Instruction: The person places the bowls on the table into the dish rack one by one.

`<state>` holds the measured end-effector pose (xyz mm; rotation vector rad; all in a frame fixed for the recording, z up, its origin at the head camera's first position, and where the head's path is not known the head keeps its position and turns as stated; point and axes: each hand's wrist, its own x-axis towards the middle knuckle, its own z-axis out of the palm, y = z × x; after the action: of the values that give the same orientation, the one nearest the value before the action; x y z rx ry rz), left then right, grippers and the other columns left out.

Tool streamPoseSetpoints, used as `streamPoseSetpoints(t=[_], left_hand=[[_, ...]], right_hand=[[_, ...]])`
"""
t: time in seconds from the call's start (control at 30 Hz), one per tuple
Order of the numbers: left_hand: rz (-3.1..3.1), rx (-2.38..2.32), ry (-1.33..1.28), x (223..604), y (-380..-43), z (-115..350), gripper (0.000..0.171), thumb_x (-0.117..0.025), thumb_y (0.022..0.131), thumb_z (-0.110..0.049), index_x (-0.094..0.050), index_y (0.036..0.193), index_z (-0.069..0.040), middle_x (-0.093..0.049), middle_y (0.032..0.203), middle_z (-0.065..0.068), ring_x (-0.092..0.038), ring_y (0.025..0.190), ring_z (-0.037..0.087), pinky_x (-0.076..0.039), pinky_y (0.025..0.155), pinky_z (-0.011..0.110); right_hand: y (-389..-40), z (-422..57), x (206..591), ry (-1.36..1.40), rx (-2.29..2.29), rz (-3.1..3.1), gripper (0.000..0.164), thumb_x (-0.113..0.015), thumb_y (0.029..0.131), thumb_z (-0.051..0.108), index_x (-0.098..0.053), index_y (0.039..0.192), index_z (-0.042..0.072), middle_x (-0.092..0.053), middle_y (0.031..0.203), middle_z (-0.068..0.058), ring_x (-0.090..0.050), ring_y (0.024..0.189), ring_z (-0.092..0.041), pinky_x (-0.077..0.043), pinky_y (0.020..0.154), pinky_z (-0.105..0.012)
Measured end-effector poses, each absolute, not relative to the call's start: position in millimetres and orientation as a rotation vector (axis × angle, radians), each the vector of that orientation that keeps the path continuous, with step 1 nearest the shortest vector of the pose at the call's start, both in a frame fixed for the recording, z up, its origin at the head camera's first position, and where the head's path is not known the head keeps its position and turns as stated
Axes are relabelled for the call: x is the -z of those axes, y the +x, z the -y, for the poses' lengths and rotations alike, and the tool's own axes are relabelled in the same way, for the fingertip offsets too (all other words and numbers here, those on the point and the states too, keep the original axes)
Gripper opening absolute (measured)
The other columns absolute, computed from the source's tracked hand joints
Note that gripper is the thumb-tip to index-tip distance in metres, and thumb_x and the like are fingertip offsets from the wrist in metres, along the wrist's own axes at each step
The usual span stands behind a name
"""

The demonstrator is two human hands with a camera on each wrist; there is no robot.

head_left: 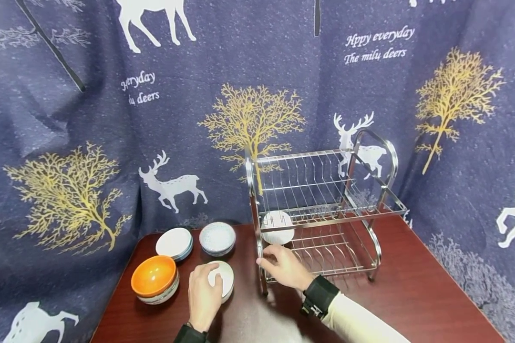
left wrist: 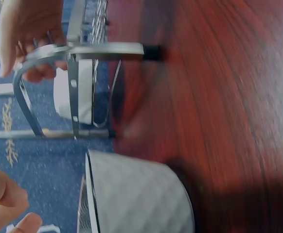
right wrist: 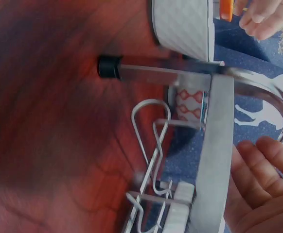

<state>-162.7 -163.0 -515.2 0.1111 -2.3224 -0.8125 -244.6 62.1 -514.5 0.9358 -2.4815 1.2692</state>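
A white bowl with a quilted-looking outer wall (head_left: 226,281) stands upright on the table. Over its left side hovers my left hand (head_left: 203,295), fingers loosely bent; the left wrist view shows those fingers (left wrist: 5,201) apart from the bowl's rim. By the left post of a two-tier metal dish rack (head_left: 317,221) is my right hand (head_left: 286,267). Its fingers (right wrist: 258,167) are relaxed in the right wrist view, with nothing held; whether they touch the post I cannot tell. Inside the rack's lower tier, at the left end, sits another white bowl (head_left: 278,228), partly behind the upper tier's wires.
Left of my left hand, an orange bowl (head_left: 154,275) is stacked on a patterned one. Behind are a white-inside bowl stack (head_left: 173,243) and a speckled pale-blue bowl stack (head_left: 217,237). A patterned dark-blue cloth (head_left: 171,124) hangs behind the red-brown table (head_left: 412,295).
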Motion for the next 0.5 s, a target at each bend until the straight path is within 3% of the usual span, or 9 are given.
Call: streamPoseSetpoints(t=[0.5], left_hand=[[2.409,0.826,0.305,527,-163,198,0.027,-0.072,0.075,-0.002,-0.069,0.101,0.005,-0.062,0.1,0.022,-0.056,0.097,0.038,-0.043,0.083,0.052]], right_hand=[[-229,-54,519,0.756,-1.473,2.478,0.015,-0.068,0.088,0.026,-0.064,0.094,0.013,-0.065,0.089,0.005,-0.058,0.077,-0.007,-0.05,0.071,-0.028]])
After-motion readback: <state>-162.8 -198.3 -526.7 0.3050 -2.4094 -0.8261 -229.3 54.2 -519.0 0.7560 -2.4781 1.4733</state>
